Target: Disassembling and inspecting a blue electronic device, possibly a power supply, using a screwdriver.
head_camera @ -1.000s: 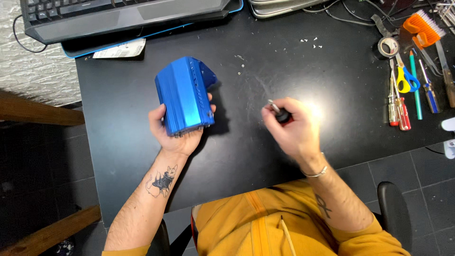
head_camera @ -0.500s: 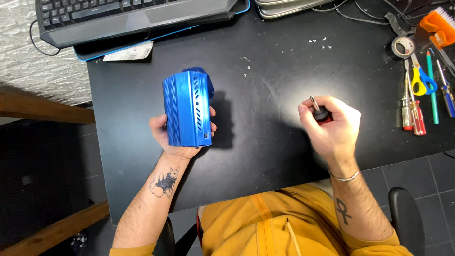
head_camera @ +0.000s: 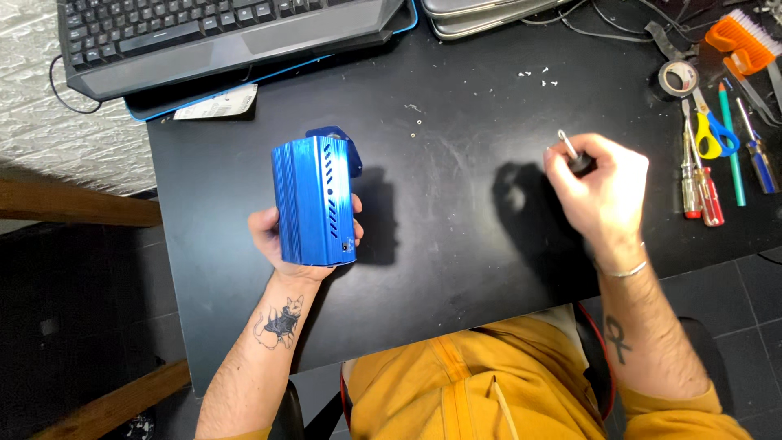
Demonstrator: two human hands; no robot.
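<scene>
My left hand (head_camera: 281, 244) grips a blue ribbed metal case (head_camera: 314, 200) with a row of slots on its side, held upright above the black desk (head_camera: 456, 212). My right hand (head_camera: 603, 191) is closed around a small screwdriver (head_camera: 573, 153) with a black handle, its metal tip pointing up and to the left. That hand hovers over the desk's right half, well apart from the case and close to the row of tools.
A black keyboard (head_camera: 220, 33) lies at the desk's back edge with a white label (head_camera: 216, 102) below it. Screwdrivers (head_camera: 700, 183), yellow-handled scissors (head_camera: 709, 130), a tape roll (head_camera: 678, 77) and an orange brush (head_camera: 737, 37) lie at the right. Tiny white bits (head_camera: 538, 77) sit mid-back.
My right hand has carried the screwdriver rightward, away from the case and toward the tools. My left hand has turned the blue case more upright.
</scene>
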